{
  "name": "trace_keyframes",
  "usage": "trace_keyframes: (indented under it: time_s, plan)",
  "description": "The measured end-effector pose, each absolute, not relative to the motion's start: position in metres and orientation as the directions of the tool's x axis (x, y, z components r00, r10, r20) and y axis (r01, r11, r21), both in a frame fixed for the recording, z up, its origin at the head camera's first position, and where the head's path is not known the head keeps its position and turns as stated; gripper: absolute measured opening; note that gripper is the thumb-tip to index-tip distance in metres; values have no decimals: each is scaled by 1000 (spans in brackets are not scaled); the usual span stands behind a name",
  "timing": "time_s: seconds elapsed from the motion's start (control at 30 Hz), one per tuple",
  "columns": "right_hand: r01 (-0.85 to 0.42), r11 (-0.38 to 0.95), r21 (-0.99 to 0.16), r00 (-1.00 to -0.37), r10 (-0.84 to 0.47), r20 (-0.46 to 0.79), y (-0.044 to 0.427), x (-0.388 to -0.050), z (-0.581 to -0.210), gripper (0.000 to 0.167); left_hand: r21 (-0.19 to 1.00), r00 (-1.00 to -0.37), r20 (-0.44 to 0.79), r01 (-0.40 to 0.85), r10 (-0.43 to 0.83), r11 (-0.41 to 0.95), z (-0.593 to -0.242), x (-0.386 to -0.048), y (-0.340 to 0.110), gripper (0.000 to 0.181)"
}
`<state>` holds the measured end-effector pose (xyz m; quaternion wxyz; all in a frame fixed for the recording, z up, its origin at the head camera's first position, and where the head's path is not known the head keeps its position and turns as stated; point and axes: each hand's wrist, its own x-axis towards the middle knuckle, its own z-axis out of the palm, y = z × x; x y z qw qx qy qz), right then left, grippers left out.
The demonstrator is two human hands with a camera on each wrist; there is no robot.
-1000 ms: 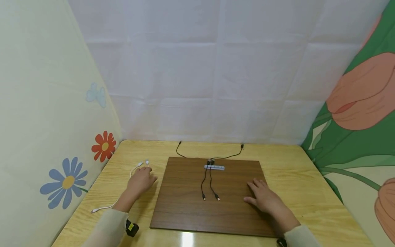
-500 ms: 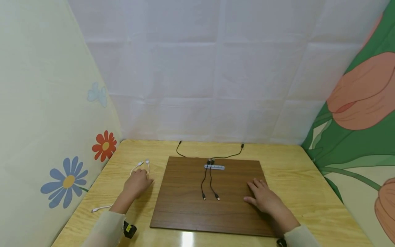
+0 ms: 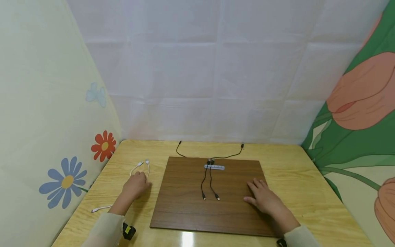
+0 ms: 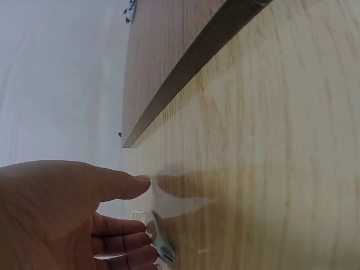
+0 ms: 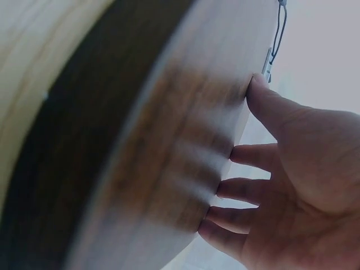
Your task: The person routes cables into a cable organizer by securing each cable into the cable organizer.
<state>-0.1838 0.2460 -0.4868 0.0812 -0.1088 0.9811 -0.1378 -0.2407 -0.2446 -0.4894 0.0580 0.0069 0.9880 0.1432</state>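
My left hand (image 3: 135,186) hovers low over the yellow wood table, left of the brown board (image 3: 182,209). White cables (image 3: 148,170) run under it; one white plug (image 3: 94,210) lies nearer the front left. In the left wrist view, a white cable end (image 4: 163,248) is by my fingertips, with thumb and fingers apart; touch is unclear. My right hand (image 3: 266,199) rests its spread fingertips on the board's right part. Two black cables (image 3: 211,180) lie down the board's middle, beside a light-blue strip (image 3: 214,167).
Behind the board, black cable ends stick out left (image 3: 180,142) and right (image 3: 242,146). A white cloth wall (image 3: 197,75) closes off the back. Printed flower panels stand at the left (image 3: 61,120) and right (image 3: 355,103).
My left hand has drawn back a little toward me and slightly left, uncovering more of the white cables. My right hand has stayed in place on the board.
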Motion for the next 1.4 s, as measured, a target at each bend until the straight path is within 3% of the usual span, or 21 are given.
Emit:
trace_keyframes:
  time_s: [0.43,0.83,1.4]
  plan:
    - [-207,933,-293,-962,-249,-114,245,-182,-485,74,296,-991,-129,-13,26,955,-489,-240,-243,32]
    - [-221,933,-284,-960,-259,-105,245,-183,-482,72,310,-985,-168,-21,33,950,-487,-246,-239,16]
    - [-215,932,-293,-959,-258,-119,245,-181,-485,73,263,-979,-202,-29,26,964,-494,-252,-233,22]
